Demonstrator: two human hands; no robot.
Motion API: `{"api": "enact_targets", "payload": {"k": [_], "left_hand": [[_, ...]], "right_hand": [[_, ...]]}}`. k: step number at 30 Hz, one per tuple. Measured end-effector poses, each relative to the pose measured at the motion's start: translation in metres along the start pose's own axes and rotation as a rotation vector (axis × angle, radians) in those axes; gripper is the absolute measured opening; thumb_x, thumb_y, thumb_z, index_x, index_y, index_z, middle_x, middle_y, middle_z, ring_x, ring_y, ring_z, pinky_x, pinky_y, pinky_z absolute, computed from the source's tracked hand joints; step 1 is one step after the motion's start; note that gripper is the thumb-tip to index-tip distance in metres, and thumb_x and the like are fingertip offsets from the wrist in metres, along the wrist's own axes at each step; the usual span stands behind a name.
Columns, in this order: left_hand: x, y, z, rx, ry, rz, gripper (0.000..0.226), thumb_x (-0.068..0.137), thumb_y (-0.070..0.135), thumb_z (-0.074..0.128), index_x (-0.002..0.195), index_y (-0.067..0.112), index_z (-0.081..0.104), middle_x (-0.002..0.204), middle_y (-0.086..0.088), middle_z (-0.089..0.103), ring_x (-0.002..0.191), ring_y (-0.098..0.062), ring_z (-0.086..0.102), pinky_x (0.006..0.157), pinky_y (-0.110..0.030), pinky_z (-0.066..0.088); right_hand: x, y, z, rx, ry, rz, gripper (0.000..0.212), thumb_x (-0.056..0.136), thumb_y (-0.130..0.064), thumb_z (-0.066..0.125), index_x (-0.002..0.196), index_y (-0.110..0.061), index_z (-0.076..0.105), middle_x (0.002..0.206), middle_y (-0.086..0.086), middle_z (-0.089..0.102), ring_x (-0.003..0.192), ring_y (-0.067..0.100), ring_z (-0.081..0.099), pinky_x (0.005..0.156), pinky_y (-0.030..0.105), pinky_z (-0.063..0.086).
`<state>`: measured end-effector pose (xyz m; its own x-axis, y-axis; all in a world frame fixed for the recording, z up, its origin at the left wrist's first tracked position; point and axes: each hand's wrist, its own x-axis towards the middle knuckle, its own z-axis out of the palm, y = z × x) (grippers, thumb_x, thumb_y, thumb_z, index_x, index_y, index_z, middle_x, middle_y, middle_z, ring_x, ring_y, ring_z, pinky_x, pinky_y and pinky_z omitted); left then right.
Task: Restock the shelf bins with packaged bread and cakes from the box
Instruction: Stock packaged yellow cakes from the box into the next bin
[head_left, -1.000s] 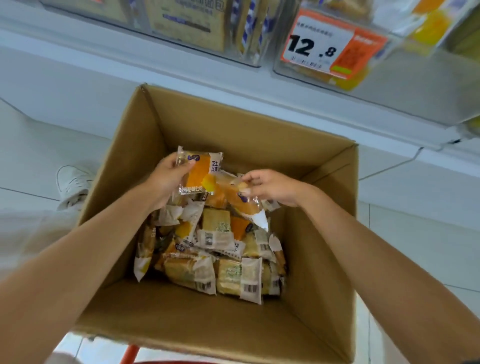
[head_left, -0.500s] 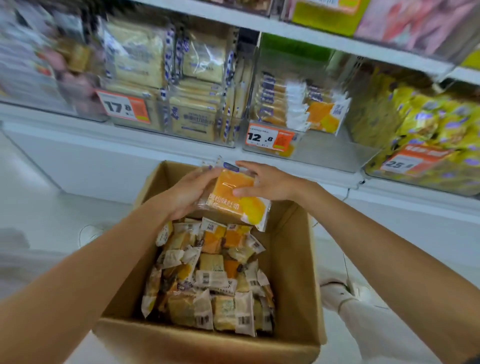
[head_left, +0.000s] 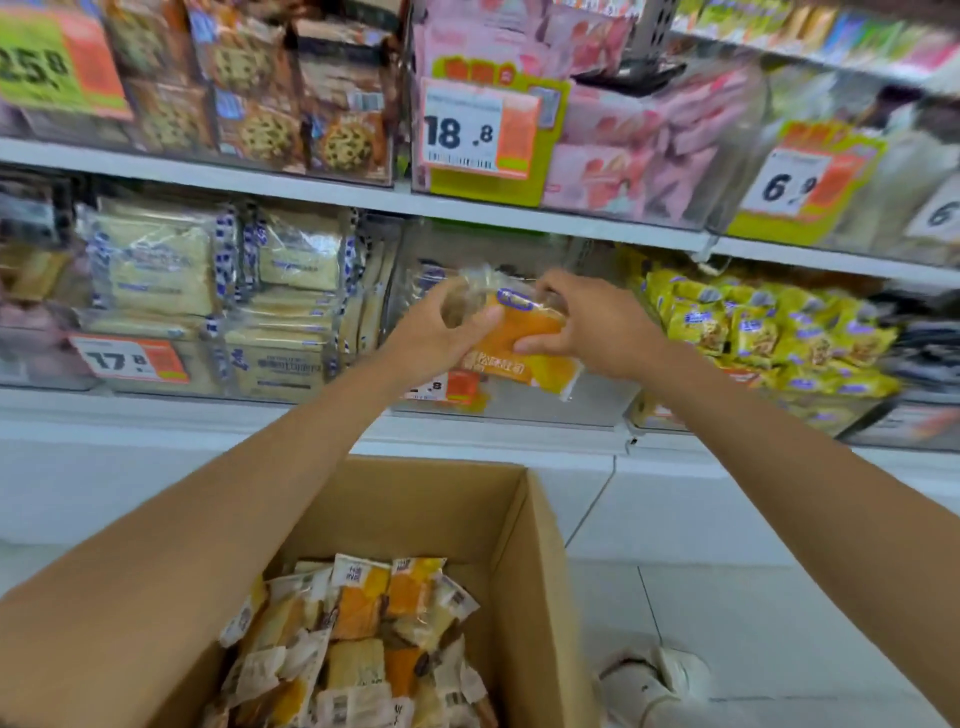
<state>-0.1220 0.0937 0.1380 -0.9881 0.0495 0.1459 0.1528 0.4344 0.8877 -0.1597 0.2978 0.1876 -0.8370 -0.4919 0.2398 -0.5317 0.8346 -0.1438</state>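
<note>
Mid-frame, the left grip (head_left: 441, 335) curls round the upper left end of an orange bread packet (head_left: 524, 345), and the right grip (head_left: 597, 332) pinches its right edge. The packet is in front of a clear shelf bin (head_left: 592, 410). At lower centre, an open cardboard box (head_left: 524, 551) holds more packets (head_left: 363, 644).

One second ago the left hand (head_left: 441, 332) and the right hand (head_left: 592, 327) were down inside the box (head_left: 524, 545), each pinching one of the orange packets (head_left: 524, 343) from the pile. Half a second ago the packets were together between the fingers, just above the far rim of the box. Now both hands are lifted to the clear shelf bin (head_left: 597, 400). The packets, gripped from both ends, are before its upper part, and the box lies well below the fingers. The bin's price tag (head_left: 452, 387) is now partly hidden under the left wrist.
</note>
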Motion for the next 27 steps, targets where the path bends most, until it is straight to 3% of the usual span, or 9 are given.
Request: {"api": "enact_targets", "payload": {"k": [2,5,8,10,15,17,19,23,27], "left_hand": [[0.029,-0.003,0.001,0.056,-0.029,0.017,0.079,0.083,0.069,0.052,0.145,0.022,0.04,0.139,0.003,0.053,0.123,-0.013,0.053,0.101,-0.027,0.044],[0.063,-0.029,0.0,0.39,-0.046,0.05,0.068,0.095,0.063,0.036,0.149,0.021,0.037,0.148,-0.001,0.047,0.128,-0.019,0.05,0.101,-0.025,0.036],[0.08,-0.055,0.005,0.765,-0.137,0.073,0.083,0.088,0.075,0.017,0.151,0.024,0.03,0.157,0.002,0.033,0.145,-0.021,0.03,0.118,-0.04,0.023],[0.085,-0.069,0.01,0.908,-0.177,0.067,0.071,0.095,0.067,0.015,0.153,0.027,0.024,0.162,0.007,0.02,0.15,-0.014,0.015,0.122,-0.043,0.005],[0.084,-0.076,0.011,0.913,-0.132,0.075,0.078,0.088,0.068,0.004,0.153,0.031,0.023,0.162,0.009,0.019,0.15,-0.009,0.012,0.123,-0.04,0.003],[0.085,-0.078,0.012,0.908,-0.118,0.082,0.075,0.09,0.068,0.007,0.152,0.031,0.026,0.161,0.01,0.023,0.149,-0.009,0.015,0.123,-0.039,0.005],[0.085,-0.079,0.013,0.911,-0.102,0.101,0.071,0.092,0.067,0.01,0.151,0.031,0.029,0.16,0.009,0.026,0.148,-0.009,0.018,0.123,-0.04,0.006],[0.083,-0.08,0.014,0.897,-0.072,0.122,0.075,0.091,0.073,0.006,0.148,0.032,0.033,0.158,0.008,0.032,0.146,-0.009,0.024,0.122,-0.04,0.009],[0.082,-0.08,0.014,0.88,-0.052,0.13,0.078,0.089,0.071,0.004,0.147,0.03,0.036,0.156,0.006,0.036,0.145,-0.011,0.026,0.122,-0.04,0.011]], "right_hand": [[0.008,0.033,-0.005,-0.065,0.103,0.031,0.065,0.069,-0.063,0.074,0.113,-0.021,0.051,0.104,0.0,0.062,0.097,0.021,0.057,0.067,0.031,0.036],[0.029,0.074,0.007,-0.146,0.143,0.062,0.065,0.071,-0.061,0.074,0.114,-0.019,0.052,0.105,0.001,0.062,0.095,0.022,0.057,0.067,0.032,0.036],[0.055,0.103,0.052,-0.239,-0.028,0.102,0.067,0.075,-0.062,0.071,0.121,-0.018,0.05,0.117,0.006,0.063,0.106,0.028,0.056,0.082,0.035,0.042],[0.068,0.116,0.089,-0.292,-0.193,0.12,0.07,0.079,-0.06,0.068,0.129,-0.018,0.044,0.127,0.007,0.058,0.117,0.028,0.052,0.095,0.037,0.038],[0.09,0.128,0.124,-0.353,-0.126,0.109,0.082,0.081,-0.066,0.059,0.143,-0.018,0.033,0.145,0.009,0.039,0.137,0.027,0.03,0.111,0.048,0.022],[0.093,0.127,0.123,-0.333,-0.082,0.093,0.092,0.076,-0.069,0.063,0.148,-0.023,0.028,0.158,0.009,0.017,0.147,0.028,0.01,0.116,0.057,0.01],[0.093,0.128,0.12,-0.191,-0.075,0.181,0.108,0.068,-0.066,0.073,0.152,-0.034,0.015,0.162,0.004,-0.004,0.149,0.029,-0.004,0.115,0.058,0.017],[0.095,0.126,0.117,0.134,-0.163,0.331,0.119,0.06,-0.054,0.086,0.153,-0.033,0.015,0.162,0.001,-0.006,0.145,0.023,0.025,0.113,0.036,0.034],[0.105,0.119,0.125,0.172,-0.208,0.281,0.126,0.054,-0.054,0.089,0.153,-0.033,0.015,0.162,-0.002,-0.007,0.138,0.021,0.04,0.113,0.034,0.035]]}}
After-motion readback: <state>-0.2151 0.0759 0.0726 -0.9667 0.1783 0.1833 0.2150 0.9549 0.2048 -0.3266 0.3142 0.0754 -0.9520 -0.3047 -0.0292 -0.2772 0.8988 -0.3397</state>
